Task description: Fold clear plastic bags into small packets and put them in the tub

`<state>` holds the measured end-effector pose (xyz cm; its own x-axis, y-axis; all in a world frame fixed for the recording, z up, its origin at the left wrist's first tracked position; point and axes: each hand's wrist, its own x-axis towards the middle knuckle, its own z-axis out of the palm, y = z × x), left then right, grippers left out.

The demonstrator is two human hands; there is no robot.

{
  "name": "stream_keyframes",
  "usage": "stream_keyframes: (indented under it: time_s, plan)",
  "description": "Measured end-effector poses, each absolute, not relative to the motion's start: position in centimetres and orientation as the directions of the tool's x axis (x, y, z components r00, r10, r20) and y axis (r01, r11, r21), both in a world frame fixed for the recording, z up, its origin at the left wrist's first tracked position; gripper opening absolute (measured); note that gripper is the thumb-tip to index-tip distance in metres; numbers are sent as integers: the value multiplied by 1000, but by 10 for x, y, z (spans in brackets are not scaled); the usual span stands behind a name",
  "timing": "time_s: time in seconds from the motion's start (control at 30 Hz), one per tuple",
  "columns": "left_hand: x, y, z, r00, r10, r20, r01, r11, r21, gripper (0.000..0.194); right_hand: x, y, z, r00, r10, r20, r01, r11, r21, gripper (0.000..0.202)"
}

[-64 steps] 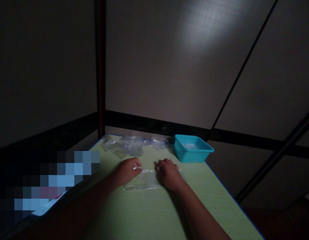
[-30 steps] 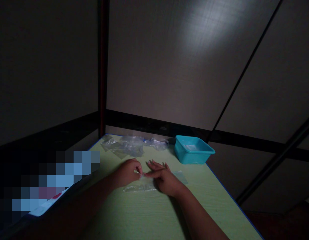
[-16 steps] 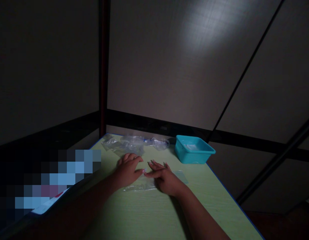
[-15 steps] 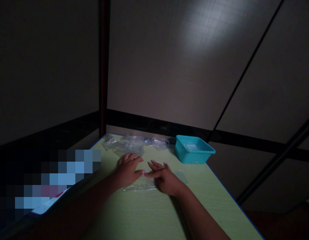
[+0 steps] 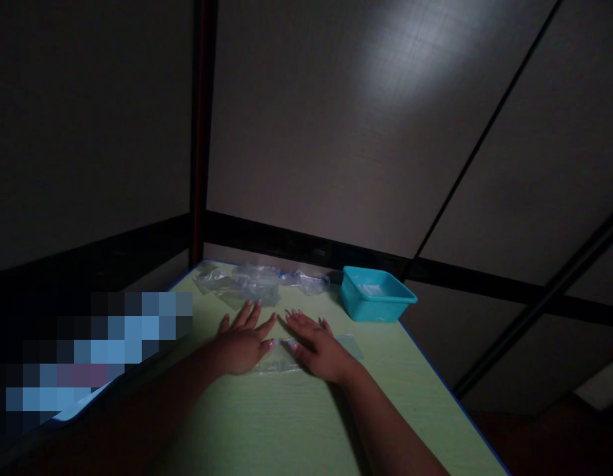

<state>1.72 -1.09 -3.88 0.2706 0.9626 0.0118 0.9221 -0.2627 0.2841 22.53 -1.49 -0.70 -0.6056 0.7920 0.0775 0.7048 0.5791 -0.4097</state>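
One clear plastic bag [image 5: 281, 360] lies flat on the pale green tabletop [image 5: 266, 430], towards the middle, with the hands over it. The left hand [image 5: 241, 345] is palm down, fingers fanned, its thumb at the bag's left portion. The right hand [image 5: 319, 347] is likewise palm down with fingers extended, covering the middle of the bag; the bag's right end shows beyond it. The hands are apart from each other, a narrow gap between the thumbs, and neither is clamped; the pressure applied cannot be determined. Beyond the left fingertips lies a heap of crumpled clear plastic [image 5: 259, 285], with a smaller crumpled piece [image 5: 309, 282] beside it on the right. A turquoise plastic basin [image 5: 373, 311] stands upright near the right edge, with a pale item [image 5: 371, 289] inside, too indistinct to identify. Blue trim borders the tabletop. Behind it rise grey-brown panels [image 5: 306, 132] crossed by a black band [image 5: 266, 231].
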Motion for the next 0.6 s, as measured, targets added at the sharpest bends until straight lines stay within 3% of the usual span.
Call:
stream_keyframes:
  time_s: [0.3, 0.43, 0.6]
  plan:
    - [19, -20, -24, 314, 948, -56, 917, -287, 279, 54, 223, -18, -7, -689, 725, -2, 679, 644, -353, 46]
    - [16, -21, -20, 320, 944, -77, 923, -292, 250, 52, 225, -17, -8, -671, 742, -21, 709, 632, -313, 51]
    - [18, -18, -28, 394, 917, 61, 898, -399, 187, 52, 224, -16, -9, -654, 756, -37, 733, 620, -281, 60]
